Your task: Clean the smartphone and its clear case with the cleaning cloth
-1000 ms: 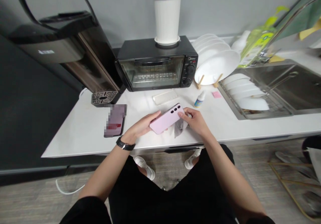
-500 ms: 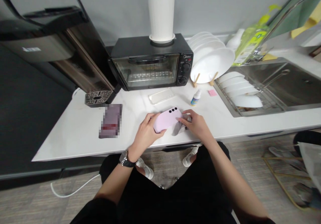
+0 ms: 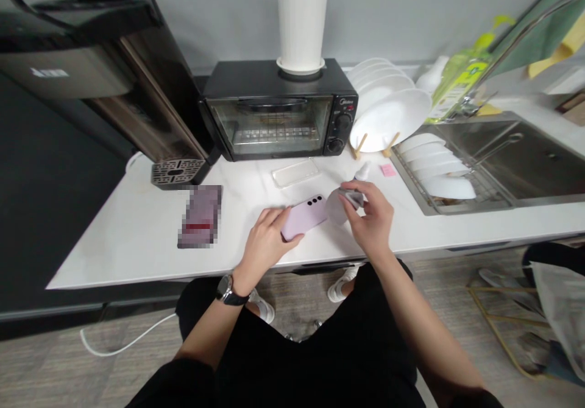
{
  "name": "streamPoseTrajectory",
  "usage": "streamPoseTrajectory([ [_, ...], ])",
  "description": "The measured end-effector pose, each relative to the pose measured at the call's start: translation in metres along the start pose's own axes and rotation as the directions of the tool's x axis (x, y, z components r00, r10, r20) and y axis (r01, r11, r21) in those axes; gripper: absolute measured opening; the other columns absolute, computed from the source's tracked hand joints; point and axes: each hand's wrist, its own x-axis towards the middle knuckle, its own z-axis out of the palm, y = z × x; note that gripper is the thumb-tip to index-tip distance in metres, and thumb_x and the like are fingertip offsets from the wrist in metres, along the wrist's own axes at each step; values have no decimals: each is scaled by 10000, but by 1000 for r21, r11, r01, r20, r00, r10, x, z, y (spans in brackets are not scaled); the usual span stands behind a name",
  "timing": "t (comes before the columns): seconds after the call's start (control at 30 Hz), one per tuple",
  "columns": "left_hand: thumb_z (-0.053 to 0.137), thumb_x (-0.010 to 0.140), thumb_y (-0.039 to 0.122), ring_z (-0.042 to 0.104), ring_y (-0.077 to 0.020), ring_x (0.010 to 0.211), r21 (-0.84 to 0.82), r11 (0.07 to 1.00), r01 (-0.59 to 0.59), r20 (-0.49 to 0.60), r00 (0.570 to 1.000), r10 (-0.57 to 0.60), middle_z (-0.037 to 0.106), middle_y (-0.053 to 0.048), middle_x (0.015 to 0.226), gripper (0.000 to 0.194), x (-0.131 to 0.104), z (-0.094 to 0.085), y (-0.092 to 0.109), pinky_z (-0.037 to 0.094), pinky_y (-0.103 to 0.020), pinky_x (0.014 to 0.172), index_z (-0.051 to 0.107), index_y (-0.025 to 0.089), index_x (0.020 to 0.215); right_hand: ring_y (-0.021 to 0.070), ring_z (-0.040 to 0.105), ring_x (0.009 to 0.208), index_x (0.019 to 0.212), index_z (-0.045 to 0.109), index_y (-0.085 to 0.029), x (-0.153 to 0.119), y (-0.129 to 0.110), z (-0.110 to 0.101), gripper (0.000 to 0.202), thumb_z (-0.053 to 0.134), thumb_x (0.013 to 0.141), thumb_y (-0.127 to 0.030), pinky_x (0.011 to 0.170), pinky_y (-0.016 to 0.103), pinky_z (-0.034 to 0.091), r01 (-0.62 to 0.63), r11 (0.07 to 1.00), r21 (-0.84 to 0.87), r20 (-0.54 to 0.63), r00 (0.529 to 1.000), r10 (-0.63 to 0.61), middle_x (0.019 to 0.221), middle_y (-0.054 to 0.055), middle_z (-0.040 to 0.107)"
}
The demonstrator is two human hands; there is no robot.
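One pale pink phone (image 3: 304, 218), three black lenses up, lies mid-frame under the left hand (image 3: 265, 245); the right hand (image 3: 372, 219) pinches one grey cloth (image 3: 340, 204).

Bare bench (image 3: 137, 237) lies open at lower left; the toaster oven (image 3: 278, 112) and plate rack (image 3: 388, 119) wall off the upper middle.

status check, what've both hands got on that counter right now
Left hand pins pink phone on the counter. Right hand grips grey cloth. Small bottle close behind.

White counter (image 3: 137, 237) with pink phone (image 3: 304, 218), toaster oven (image 3: 278, 112), clear case (image 3: 295, 172).
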Motion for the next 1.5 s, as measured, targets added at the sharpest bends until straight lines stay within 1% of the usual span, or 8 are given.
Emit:
streamPoseTrajectory([
  [0.13, 464, 649, 350, 360, -209, 1002, -25, 1000, 11, -5, 1000, -11, 454, -25, 1031, 505, -1, 0, -3, 309, -354, 862, 290, 261, 1114, 186, 338, 1029, 1003, 423, -242, -9, 8, 12, 282, 366, 727, -252, 846, 358, 323, 153, 975, -159, 250, 962, -110, 1079, 19, 432],
  [0.27, 496, 625, 359, 371, -241, 977, -78, 997, 20, 25, 1000, -18, 478, -63, 977, 600, -2, 2, -8, 320, -377, 835, 248, 200, 1148, 206, 174, 1114, 1134, 282, -173, -24, -6, 31, 436, 357, 728, -310, 910, 408, 213, 202, 934, -294, 341, 935, -95, 1187, 52, 297],
  [0.5, 470, 652, 215, 381, -226, 962, -121, 990, 68, 34, 997, -64, 419, -43, 1063, 599, -3, 0, -13, 287, -366, 847, 169, 229, 1171, 149, 214, 1102, 1181, 157, -169, -34, -39, 46, 457, 294, 753, -252, 923, 335, 239, 338, 928, -159, 522, 826, -212, 1211, 25, 252],
  [0.7, 526, 600, 345, 358, -248, 983, -144, 988, 62, 43, 997, -57, 407, -55, 1088, 691, -3, -3, -12, 273, -381, 846, 161, 219, 1174, 192, 249, 1086, 1185, 157, -131, -24, -5, 25, 501, 325, 741, -291, 932, 369, 203, 222, 935, -277, 426, 900, -88, 1189, 71, 290],
  [0.93, 490, 627, 157, 355, -204, 996, -174, 982, 71, 64, 996, -60, 389, -50, 1109, 670, -7, -2, -16, 285, -320, 865, 124, 189, 1187, 179, 234, 1094, 1186, 155, -137, -39, -41, 48, 515, 311, 738, -337, 926, 341, 221, 292, 942, -165, 492, 852, -178, 1210, 45, 252],
  [1.17, 547, 586, 318, 352, -218, 1003, -232, 967, 104, 63, 994, -92, 422, -4, 1071, 718, -6, -2, -15, 280, -353, 867, 129, 304, 1169, 202, 287, 1065, 1187, 161, -138, -27, -9, 26, 499, 309, 742, -309, 898, 377, 258, 184, 931, -316, 388, 920, -50, 1177, 68, 310],
  [1.37, 512, 607, 181, 327, -213, 1028, -218, 971, 102, 68, 994, -89, 406, -19, 1092, 672, -6, -2, -17, 296, -361, 855, 155, 253, 1172, 167, 229, 1096, 1182, 171, -140, -39, -39, 46, 535, 316, 726, -380, 909, 330, 251, 317, 932, -176, 505, 842, -192, 1204, 46, 266],
  [1.5, 533, 601, 264, 313, -228, 1040, -253, 961, 109, 50, 994, -100, 436, -3, 1071, 665, -5, -2, -15, 284, -396, 857, 174, 288, 1160, 182, 258, 1083, 1183, 167, -148, -34, -17, 31, 501, 305, 743, -342, 903, 360, 236, 225, 939, -261, 450, 888, -88, 1186, 66, 298],
])
